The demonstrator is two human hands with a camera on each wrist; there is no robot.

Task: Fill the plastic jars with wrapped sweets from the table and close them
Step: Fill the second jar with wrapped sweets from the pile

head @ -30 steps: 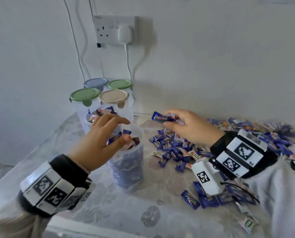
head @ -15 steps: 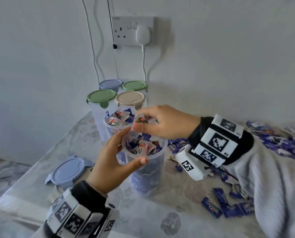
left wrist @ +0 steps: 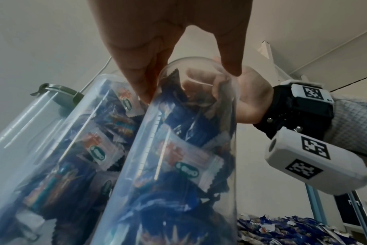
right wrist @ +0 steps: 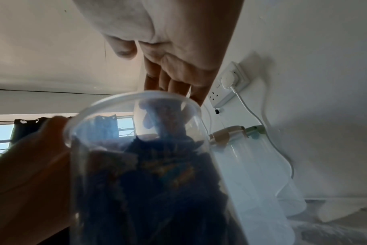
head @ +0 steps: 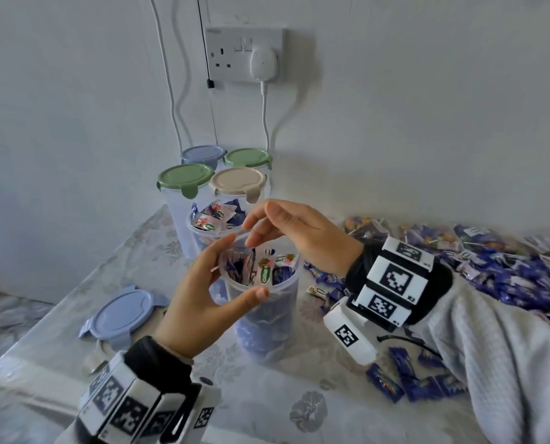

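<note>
I count six clear plastic jars on the table: two open ones, the near jar (head: 264, 302) and the jar behind it (head: 209, 225), both holding wrapped sweets, and four lidded ones toward the back edge. Those four carry two green lids (head: 185, 177) (head: 248, 158), one beige lid (head: 238, 182) and one blue lid (head: 203, 154). One more blue lid (head: 120, 315) lies loose by the left edge; under it I see what may be another lid, but I cannot tell. The loose sweets (head: 507, 267) along the right side are too many to count. I see two hands, the left hand (head: 200, 302) and the right hand (head: 302, 235), one double wall socket (head: 228, 52) and one white plug (head: 263, 63).
</note>
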